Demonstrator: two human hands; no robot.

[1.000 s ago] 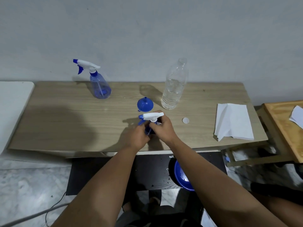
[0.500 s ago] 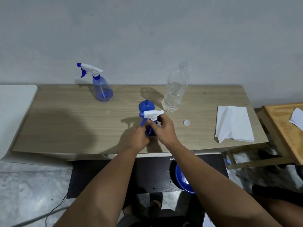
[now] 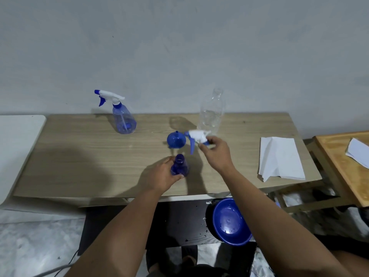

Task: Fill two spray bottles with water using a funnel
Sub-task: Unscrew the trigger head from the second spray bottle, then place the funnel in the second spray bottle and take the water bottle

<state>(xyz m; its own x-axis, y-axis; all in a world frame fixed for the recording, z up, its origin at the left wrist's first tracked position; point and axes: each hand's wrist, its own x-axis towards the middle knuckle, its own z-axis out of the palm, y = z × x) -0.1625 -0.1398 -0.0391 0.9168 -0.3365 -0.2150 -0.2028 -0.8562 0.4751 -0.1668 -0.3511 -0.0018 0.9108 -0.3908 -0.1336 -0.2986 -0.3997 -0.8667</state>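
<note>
Head camera: the left hand [image 3: 162,175] is wrapped around the lower body of an uncapped blue spray bottle [image 3: 180,165], which stands upright on the wooden worktop [image 3: 79,156] near its front edge, its neck open at the top. The right hand [image 3: 216,151] is raised just beyond and to the right of that bottle, fingers pinched on the collar of a white-and-blue trigger sprayer head [image 3: 196,137] that it holds clear of the bottle, nozzle pointing left and trigger hanging down. Just left of the sprayer head a blue funnel [image 3: 176,139] rests on the worktop with its wide mouth down and spout up. Behind the right hand stands a clear plastic water bottle [image 3: 212,112] with no cap; how much water it holds is hard to tell. A second spray bottle [image 3: 122,118], its trigger head fitted, stands upright at the back left of the worktop, well apart from the hands. A folded white paper towel [image 3: 279,156] lies toward the worktop's right end. Below the front edge, beside the right forearm, sits a blue basin [image 3: 229,222] with wet droplets in it. A second wooden table [image 3: 339,166] with white paper [image 3: 358,151] on it is at the far right
</note>
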